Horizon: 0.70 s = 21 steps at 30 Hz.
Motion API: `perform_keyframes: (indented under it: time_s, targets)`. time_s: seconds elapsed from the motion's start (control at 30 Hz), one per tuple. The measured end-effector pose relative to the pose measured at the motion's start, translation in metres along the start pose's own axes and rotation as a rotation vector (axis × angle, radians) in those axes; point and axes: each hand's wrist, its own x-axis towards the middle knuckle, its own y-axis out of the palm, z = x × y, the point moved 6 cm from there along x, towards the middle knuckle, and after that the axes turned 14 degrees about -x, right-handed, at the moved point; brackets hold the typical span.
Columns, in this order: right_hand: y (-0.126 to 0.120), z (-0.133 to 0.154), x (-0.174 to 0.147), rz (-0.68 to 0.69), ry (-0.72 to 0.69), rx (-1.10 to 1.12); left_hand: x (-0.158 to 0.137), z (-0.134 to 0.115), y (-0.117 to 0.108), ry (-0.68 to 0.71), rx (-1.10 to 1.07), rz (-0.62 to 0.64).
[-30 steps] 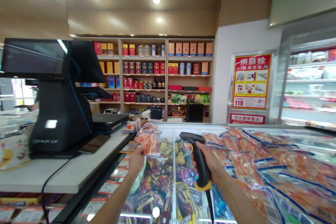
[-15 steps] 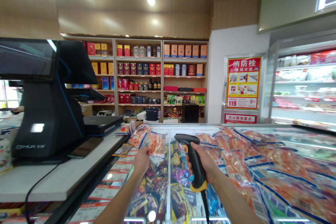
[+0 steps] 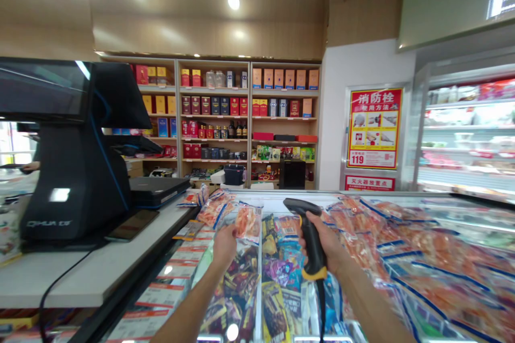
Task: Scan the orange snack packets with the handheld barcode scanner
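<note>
Between the pinched fingers of my left hand is the corner of a clear plastic food packet with orange-pink contents, held over the glass-topped freezer. My right hand is wrapped round the grip of a black and yellow barcode scanner. The scanner's head points left, towards the packet, and its cable hangs down below. More such packets lie left of the held one, and a large heap of them covers the freezer's right side. Colourful wrapped goods show under the glass.
On the left, a black checkout terminal stands on a white counter beside a phone. Price labels line the freezer's left edge. Shelves of boxes and a red fire-hydrant sign are behind.
My left hand has moved slightly right with the packet, now apart from the pile. The scanner in my right hand has shifted right and slightly up.
</note>
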Motion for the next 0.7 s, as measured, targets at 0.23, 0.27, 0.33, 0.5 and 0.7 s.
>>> perform_keyframes:
  time_s: [0.23,0.27,0.33,0.5,0.7]
  targets:
    - [-0.063,0.013,0.005,-0.171,-0.075,-0.036,0.002,-0.036,0.028,0.023,-0.044,0.096]
    - [-0.070,0.015,0.004,-0.193,-0.090,-0.027,0.003,-0.043,0.033,0.030,-0.053,0.111]
    - [-0.082,0.018,0.002,-0.232,-0.106,-0.012,0.005,-0.059,0.045,0.050,-0.073,0.135]
    - [-0.103,0.017,-0.002,-0.322,-0.091,-0.001,0.009,-0.104,0.076,0.105,-0.138,0.180]
    - [-0.111,0.014,-0.002,-0.315,-0.058,-0.008,0.008,-0.129,0.088,0.158,-0.193,0.190]
